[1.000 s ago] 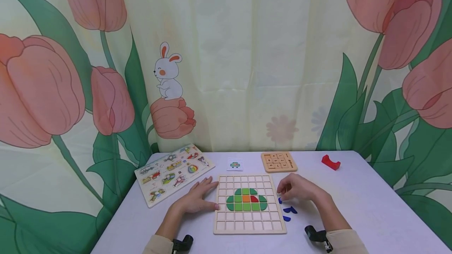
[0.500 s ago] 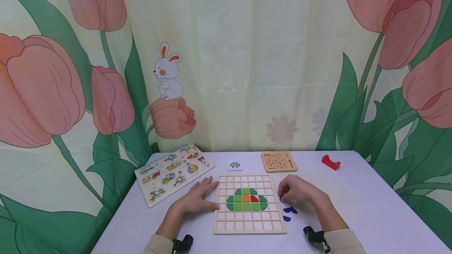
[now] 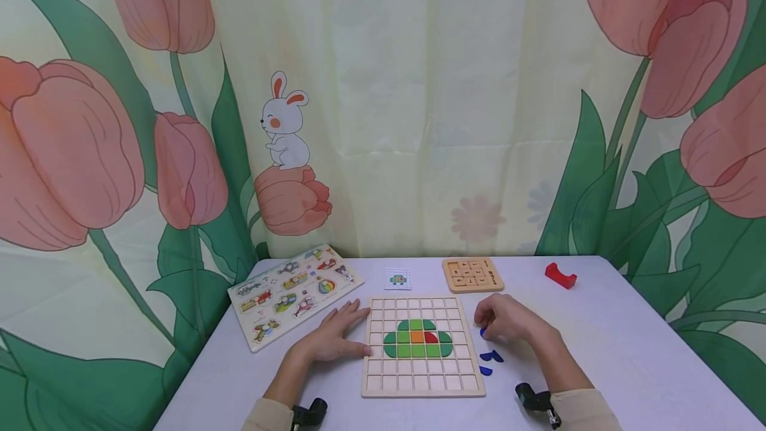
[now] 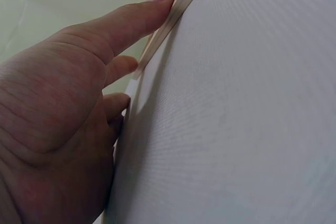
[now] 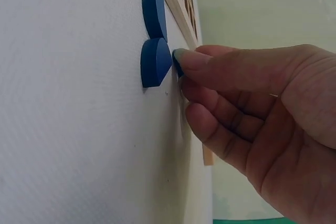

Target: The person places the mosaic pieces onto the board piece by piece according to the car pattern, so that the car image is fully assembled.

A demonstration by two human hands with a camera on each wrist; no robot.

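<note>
A square wooden grid board (image 3: pixel 423 378) lies on the table, with green, orange and red tiles (image 3: pixel 417 336) set in its middle squares. My left hand (image 3: pixel 332 339) rests along the board's left side, fingers extended, thumb at the edge; the left wrist view shows the thumb (image 4: pixel 142 19) touching the wooden rim. Right of the board, my right hand (image 3: pixel 510 319) pinches a small blue piece (image 3: pixel 483 332) between thumb and fingers, low over the table. Most of that piece is hidden by the fingers. Several other blue half-round pieces (image 5: pixel 156 62) lie nearer me.
A picture puzzle board (image 3: pixel 293 294) lies at the back left. Behind the grid board are a small pattern card (image 3: pixel 397 279) and a wooden number-tile puzzle (image 3: pixel 473 275). A red notched block (image 3: pixel 560 276) sits at the back right, before a tulip-print curtain (image 3: pixel 383 105).
My right hand has shifted slightly right, away from the board, and the blue piece at its fingertips has moved with it. My left hand and the board stay put.
</note>
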